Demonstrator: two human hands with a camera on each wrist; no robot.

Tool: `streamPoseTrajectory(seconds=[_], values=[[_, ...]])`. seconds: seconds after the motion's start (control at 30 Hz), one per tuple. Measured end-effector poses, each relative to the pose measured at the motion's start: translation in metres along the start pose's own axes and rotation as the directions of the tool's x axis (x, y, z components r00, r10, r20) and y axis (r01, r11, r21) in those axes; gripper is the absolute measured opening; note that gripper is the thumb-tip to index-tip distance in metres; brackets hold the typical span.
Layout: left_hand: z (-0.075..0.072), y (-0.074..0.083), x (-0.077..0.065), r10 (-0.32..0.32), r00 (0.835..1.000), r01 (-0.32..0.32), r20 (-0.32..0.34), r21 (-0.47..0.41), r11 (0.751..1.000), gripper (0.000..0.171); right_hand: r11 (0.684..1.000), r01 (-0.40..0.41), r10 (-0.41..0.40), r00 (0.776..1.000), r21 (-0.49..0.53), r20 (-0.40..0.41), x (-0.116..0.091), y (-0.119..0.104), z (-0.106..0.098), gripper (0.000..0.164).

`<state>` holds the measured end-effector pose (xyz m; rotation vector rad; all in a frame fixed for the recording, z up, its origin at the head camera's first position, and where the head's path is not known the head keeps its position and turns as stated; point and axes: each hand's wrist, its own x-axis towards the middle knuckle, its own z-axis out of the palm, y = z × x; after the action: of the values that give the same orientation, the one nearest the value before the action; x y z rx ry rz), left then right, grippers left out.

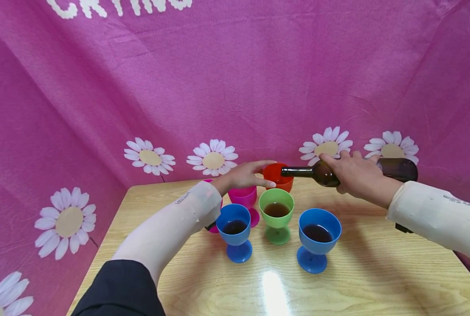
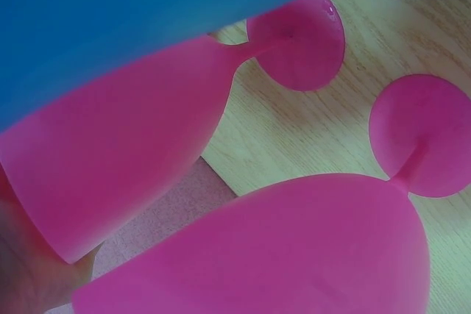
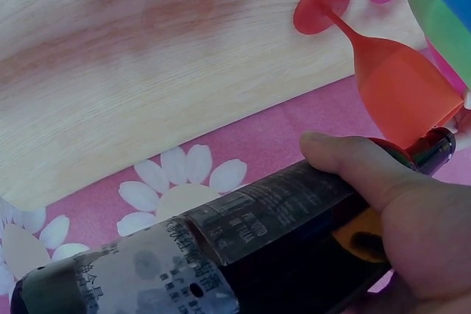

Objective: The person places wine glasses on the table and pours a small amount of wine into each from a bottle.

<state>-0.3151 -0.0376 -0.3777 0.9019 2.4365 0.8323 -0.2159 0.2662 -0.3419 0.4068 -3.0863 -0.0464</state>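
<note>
Your right hand (image 1: 356, 177) grips the dark bottle (image 1: 324, 174) around its body, tipped nearly level, its mouth over the red goblet (image 1: 284, 185); your left hand (image 1: 242, 176) grasps that goblet's side between thumb and fingers, its foot on the tabletop (image 1: 392, 281); nearer you, the green goblet (image 1: 276, 220) and two blue goblets (image 1: 317, 247) hold dark liquid (image 1: 276, 210); pink goblets (image 1: 245, 198) stand behind the left blue one

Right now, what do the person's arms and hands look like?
The left hand and right hand wear no gloves. A pale cream sleeve covers each forearm, with small dark lettering on it. Further up the left arm is a black sleeve. A small black piece peeks out beneath the right wrist.
</note>
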Motion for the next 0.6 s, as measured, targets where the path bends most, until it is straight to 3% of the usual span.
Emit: streamPoseTrajectory(seconds=[0.6], values=[[-0.0004, 0.0001, 0.0005, -0.001, 1.0, 0.001, 0.001, -0.003, 1.0, 0.079, 1.0, 0.002, -0.002, 1.0, 0.002, -0.007, 0.0001, 0.0004, 0.0013, 0.088]])
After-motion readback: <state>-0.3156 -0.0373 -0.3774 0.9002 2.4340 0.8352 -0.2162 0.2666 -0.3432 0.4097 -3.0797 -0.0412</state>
